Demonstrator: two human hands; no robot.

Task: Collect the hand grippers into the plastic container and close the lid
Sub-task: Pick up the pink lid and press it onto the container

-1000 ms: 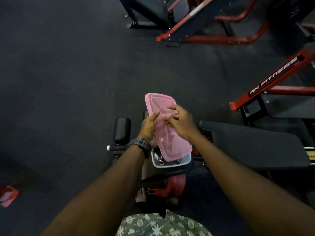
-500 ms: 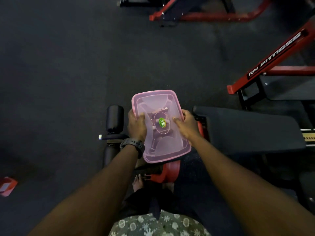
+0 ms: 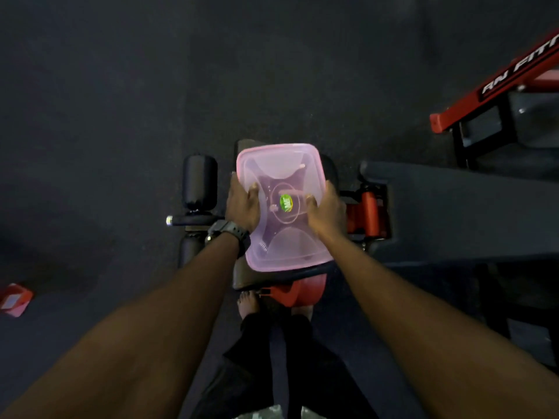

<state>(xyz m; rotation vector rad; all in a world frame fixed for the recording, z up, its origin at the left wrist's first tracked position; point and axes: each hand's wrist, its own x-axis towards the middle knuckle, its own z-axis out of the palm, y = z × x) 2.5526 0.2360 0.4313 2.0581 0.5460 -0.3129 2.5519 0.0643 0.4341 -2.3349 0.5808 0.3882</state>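
A translucent pink lid (image 3: pixel 281 167) with a green sticker (image 3: pixel 286 203) lies flat over the plastic container, which rests on a dark padded bench seat (image 3: pixel 257 278). The container body is almost fully hidden under the lid. Dark hand gripper shapes show faintly through the lid (image 3: pixel 273 189). My left hand (image 3: pixel 242 204) grips the lid's left edge with the thumb on top. My right hand (image 3: pixel 326 211) holds the right edge, thumb pressing beside the sticker.
A black roller pad (image 3: pixel 199 181) stands left of the seat. A long dark bench pad (image 3: pixel 459 210) extends right. A red machine frame with white lettering (image 3: pixel 496 86) is at the upper right. A small red object (image 3: pixel 15 299) lies on the dark floor at left.
The lid went from tilted above the open container to lying flat over it. Both hands moved from the lid's middle to its left and right edges.
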